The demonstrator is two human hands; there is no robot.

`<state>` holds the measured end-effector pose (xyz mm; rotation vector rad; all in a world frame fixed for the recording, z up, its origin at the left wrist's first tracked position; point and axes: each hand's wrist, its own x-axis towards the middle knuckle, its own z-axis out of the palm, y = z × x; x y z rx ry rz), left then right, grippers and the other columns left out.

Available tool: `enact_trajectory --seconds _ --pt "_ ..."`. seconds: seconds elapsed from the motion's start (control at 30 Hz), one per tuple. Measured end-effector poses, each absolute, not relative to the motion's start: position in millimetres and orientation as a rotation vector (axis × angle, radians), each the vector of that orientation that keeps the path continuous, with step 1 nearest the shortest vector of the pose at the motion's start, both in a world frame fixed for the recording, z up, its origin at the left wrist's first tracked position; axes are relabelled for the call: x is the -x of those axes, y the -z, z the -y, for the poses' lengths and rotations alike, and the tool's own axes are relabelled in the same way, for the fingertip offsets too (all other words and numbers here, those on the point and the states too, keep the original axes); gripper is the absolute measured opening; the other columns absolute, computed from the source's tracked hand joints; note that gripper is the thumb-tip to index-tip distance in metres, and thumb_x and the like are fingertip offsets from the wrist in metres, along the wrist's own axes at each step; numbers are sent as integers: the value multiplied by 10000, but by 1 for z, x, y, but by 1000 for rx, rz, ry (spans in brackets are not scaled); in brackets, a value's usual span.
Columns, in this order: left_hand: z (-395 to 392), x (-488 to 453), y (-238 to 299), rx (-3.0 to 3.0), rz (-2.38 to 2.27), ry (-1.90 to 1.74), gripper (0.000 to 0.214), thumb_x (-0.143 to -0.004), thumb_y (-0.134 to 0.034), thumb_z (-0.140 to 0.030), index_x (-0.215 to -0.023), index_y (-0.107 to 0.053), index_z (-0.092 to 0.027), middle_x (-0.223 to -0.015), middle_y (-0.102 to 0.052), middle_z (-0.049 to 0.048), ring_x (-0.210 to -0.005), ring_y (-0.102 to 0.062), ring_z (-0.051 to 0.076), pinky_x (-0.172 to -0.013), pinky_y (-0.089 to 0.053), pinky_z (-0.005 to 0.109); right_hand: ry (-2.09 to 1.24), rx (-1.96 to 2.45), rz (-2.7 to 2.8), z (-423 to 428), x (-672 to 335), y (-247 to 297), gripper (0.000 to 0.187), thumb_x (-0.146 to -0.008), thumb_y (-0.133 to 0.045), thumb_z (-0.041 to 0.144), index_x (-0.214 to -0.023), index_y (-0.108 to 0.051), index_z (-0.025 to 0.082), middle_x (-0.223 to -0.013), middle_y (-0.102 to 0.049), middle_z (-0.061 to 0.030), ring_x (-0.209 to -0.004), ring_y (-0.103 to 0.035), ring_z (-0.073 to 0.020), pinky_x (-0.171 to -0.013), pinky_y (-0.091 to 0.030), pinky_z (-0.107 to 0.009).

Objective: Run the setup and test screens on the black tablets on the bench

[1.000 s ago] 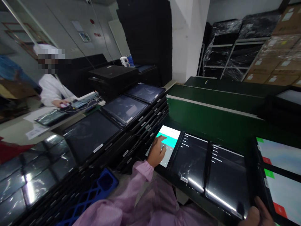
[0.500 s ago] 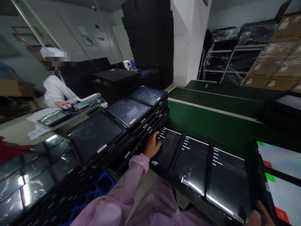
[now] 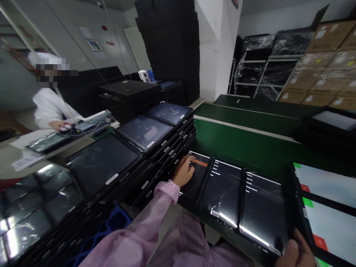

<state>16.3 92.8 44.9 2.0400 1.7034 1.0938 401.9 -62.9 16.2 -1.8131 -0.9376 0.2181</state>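
In the head view, my left hand (image 3: 183,171) lies over the left edge of a black tablet (image 3: 197,178), its fingers apart and touching the screen near the menu text. An orange bar shows across that screen beside my fingertips; the hand covers part of the menu. To the right, a second tablet (image 3: 221,193) and a third tablet (image 3: 264,211) lie face up in the same row, both showing white menu lines. My right hand (image 3: 297,252) rests open at the third tablet's lower right corner, fingers apart, partly cut off by the frame's bottom.
Stacked tablets (image 3: 144,131) rise left of my left hand. Tablets with white, green and red screens (image 3: 329,218) lie at the right on the green bench (image 3: 239,144). A blue crate (image 3: 115,218) sits low left. A co-worker (image 3: 51,107) sits beyond; cartons (image 3: 319,81) stand behind.
My left fingers have moved further onto the left tablet's screen, where an orange bar now shows. My right hand has come further into view. The camera has turned slightly right.
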Motion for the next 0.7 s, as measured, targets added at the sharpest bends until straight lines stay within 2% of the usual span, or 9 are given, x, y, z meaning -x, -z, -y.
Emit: enact_trajectory --seconds 0.1,0.3,0.47,0.7 --pt "-88 -54 -52 -2140 -1518 -1013 522 -843 -536 -61 -1345 -591 -192 -1394 -644 108 -1446 -494 252 -1253 -402 476 -203 1778 946 64 -402 -12 636 -993 -490 505 -1424 -617 54 -1394 -611 -227 -1315 -550 -410 -1130 -403 -570" --pt "-84 -102 -60 -2246 -1445 -842 490 -848 -515 -48 -1316 -593 -169 -1347 -663 124 -1466 -460 296 -1289 -320 562 -182 1753 950 62 -403 -12 676 -995 -469 569 -1393 -628 46 -1377 -620 -236 -1312 -553 -409 -1123 -400 -577" --pt "-83 -154 -67 -2305 -1231 -837 524 -848 -517 -65 -1357 -564 -181 -1355 -664 113 -1485 -440 279 -1304 -304 535 -177 1711 964 63 -402 -9 711 -1009 -457 639 -1375 -624 52 -1372 -617 -236 -1304 -557 -382 -1118 -403 -548" --pt "-81 -215 -74 -2363 -1067 -700 530 -853 -531 -112 -1382 -555 -143 -1380 -657 159 -1500 -431 328 -1299 -264 596 -214 1731 962 68 -407 -8 655 -1027 -467 586 -1401 -606 68 -1406 -598 -221 -1331 -533 -369 -1128 -387 -532"
